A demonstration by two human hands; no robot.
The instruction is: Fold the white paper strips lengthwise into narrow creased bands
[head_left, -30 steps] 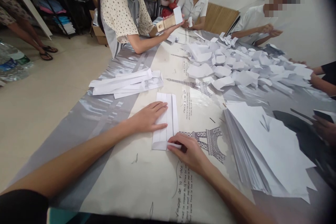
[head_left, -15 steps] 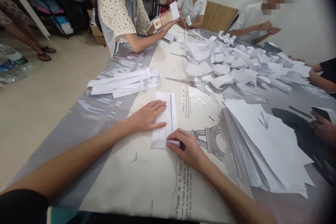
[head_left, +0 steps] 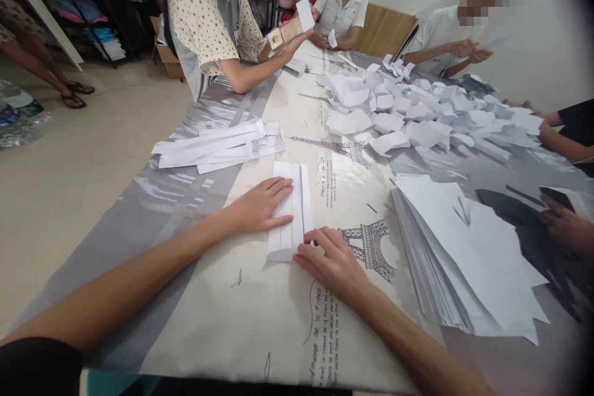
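Observation:
A long white folded paper (head_left: 294, 198) lies lengthwise on the table in front of me, creased into narrow strips. My left hand (head_left: 258, 205) lies flat on its left side with the fingers stretched out, pinning it down. My right hand (head_left: 330, 262) rests at the near right corner of the paper, fingers curled and pressing on the edge. Whether anything is held in those fingers stays hidden.
A thick stack of white sheets (head_left: 468, 253) sits to my right. Folded strips (head_left: 218, 145) lie piled at the left, and a heap of folded papers (head_left: 417, 114) fills the far table. Several other people sit around; one holds a wooden block (head_left: 285, 32).
My right hand slid from the near end of the paper up along its right edge, and the small folded flap there is now pressed flat. My left hand stayed in place.

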